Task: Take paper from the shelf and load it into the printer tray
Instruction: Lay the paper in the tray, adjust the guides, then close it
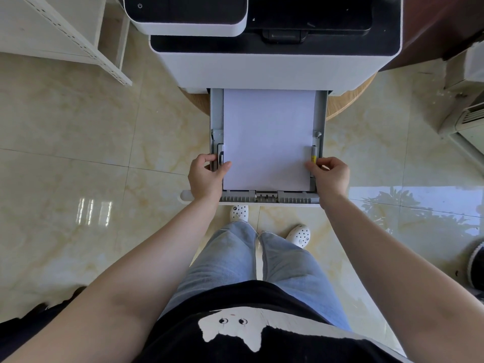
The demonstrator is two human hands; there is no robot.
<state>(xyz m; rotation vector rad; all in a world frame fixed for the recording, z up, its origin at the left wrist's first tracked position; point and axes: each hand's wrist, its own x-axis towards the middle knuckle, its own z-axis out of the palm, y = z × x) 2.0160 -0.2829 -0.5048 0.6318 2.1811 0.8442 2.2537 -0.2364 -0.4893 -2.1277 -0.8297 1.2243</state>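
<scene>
A white stack of paper (268,137) lies flat inside the grey printer tray (320,113), which is pulled out from the white and black printer (275,66). My left hand (205,176) pinches the tray's left side guide at the paper's near left edge, thumb resting on the sheet. On the opposite side my right hand (331,175) pinches the right side guide with its yellow mark, fingertips touching the paper's near right edge. Both hands sit near the tray's front end.
A white metal shelf (78,40) stands at the far left. The printer rests on a round wooden base (348,100) over glossy tiled floor. A white appliance (468,121) and dark wooden furniture (442,27) are at the right. My legs and feet are below the tray.
</scene>
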